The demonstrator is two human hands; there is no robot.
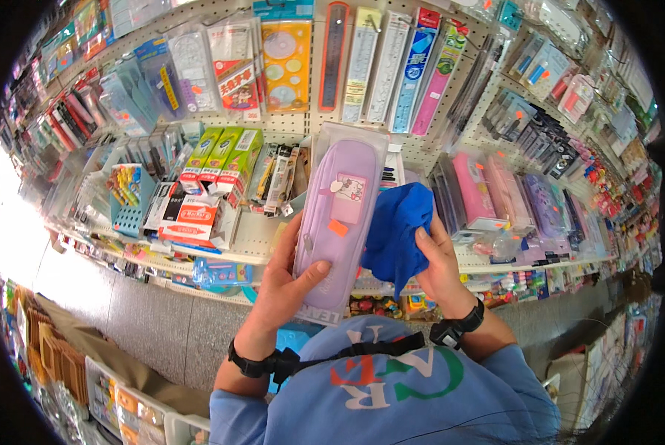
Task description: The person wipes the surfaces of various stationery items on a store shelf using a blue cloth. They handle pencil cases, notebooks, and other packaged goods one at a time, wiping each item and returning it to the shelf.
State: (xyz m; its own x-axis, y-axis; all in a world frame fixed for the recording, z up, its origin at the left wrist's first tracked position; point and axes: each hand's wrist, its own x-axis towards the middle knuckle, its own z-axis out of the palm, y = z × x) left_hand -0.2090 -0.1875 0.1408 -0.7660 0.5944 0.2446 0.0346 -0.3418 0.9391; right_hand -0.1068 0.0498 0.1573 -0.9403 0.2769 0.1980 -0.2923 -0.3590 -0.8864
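My left hand point(291, 283) grips a lilac pencil case point(343, 183) in a clear plastic box, its thumb lying across the front near the lower end. The case stands nearly upright in view, tilted a little, with a zip, a cartoon-cat patch and an orange sticker. In my right hand point(441, 256) is a crumpled blue cloth point(402, 231), pinched between thumb and fingers just right of the box. The cloth meets the box's right edge in view; whether it presses on it I cannot tell. Some fingers of both hands are hidden.
Rulers point(360, 67) and stencils point(287, 67) hang on a pegboard ahead. Marker boxes point(190, 217), green boxes point(221, 156) and a blue basket of crayons point(129, 214) occupy the shelf at left. More pencil cases point(474, 189) stand at right. Behind, at lower left, are bins point(138, 411) of goods.
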